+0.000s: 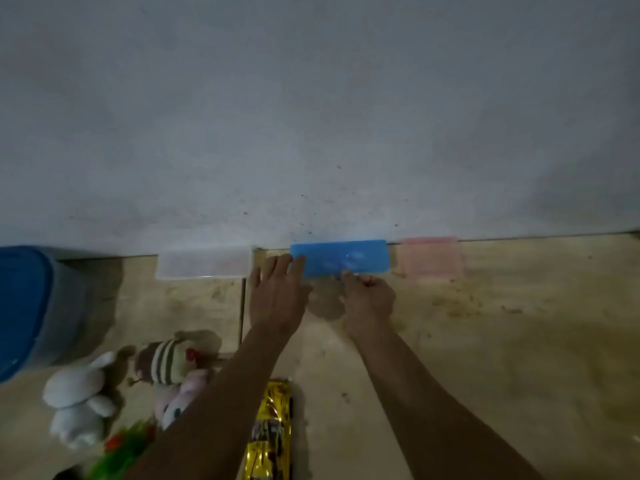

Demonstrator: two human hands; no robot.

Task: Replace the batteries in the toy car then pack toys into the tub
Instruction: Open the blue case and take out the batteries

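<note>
**Both hands at the blue box by the wall**

Nearest the camera, the gold toy car (272, 434) lies on the tan floor (485, 341) between the two forearms, lengthwise toward the wall, its shiny body partly hidden by the left arm. To its left sits a cluster of soft toys: a green and red plush (121, 448) at the bottom edge, a white rabbit (78, 396), a pale pink plush (180, 396) and, just behind them, a brown striped plush (166, 363). They lie close together, some touching.

Farther out on the left edge stands the blue tub (24, 306), only partly in view, near the wall.

Beyond the toys both arms reach forward. The left hand (277, 296) is flat, fingers spread and extended, its fingertips touching the left end of a blue box (341, 258). The right hand (369, 296) is curled into a loose fist with fingers drawn together at the box's near edge; whether it pinches something small there cannot be told in the dim light.

The blue box lies on the floor against the foot of the grey wall (311, 116). A clear box (204, 265) lies just to its left and a pink box (429, 258) just to its right, all three in a row along the wall.
</note>
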